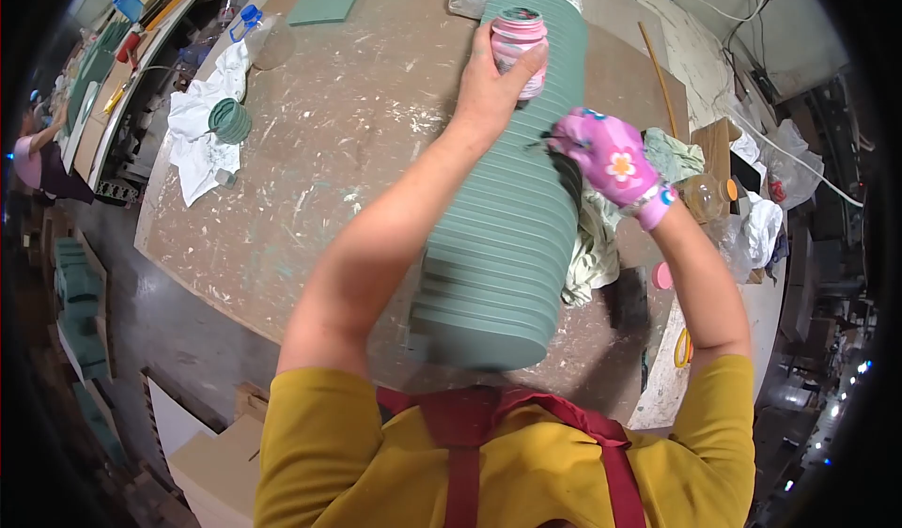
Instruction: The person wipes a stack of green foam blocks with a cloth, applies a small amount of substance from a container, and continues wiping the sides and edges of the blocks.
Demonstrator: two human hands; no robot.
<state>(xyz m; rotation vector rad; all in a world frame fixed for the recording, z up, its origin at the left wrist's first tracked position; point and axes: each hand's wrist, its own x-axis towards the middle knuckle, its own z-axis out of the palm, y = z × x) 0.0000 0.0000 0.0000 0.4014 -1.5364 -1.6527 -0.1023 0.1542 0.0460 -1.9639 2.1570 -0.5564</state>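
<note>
My bare left hand (489, 91) is closed round a pink-and-white jar (521, 56) with dark green stuff inside its open mouth. The jar is held over the far part of a long green ribbed panel (498, 237) with a rounded near end. My right hand (606, 157), in a pink flowered glove, is closed above the panel's right edge, level with its middle. A thin dark tip sticks out leftward from those fingers and is smeared by motion. What the tip belongs to is mostly hidden in the glove.
A smaller green board (324, 0) lies at the far left of the paint-spotted table (348, 105). Further left are a green-stained cup (229, 121) and white cloth (193, 143). Rags (594, 246), a pink lid (662, 275) and an orange-capped bottle (707, 194) are on the right. A person works far left.
</note>
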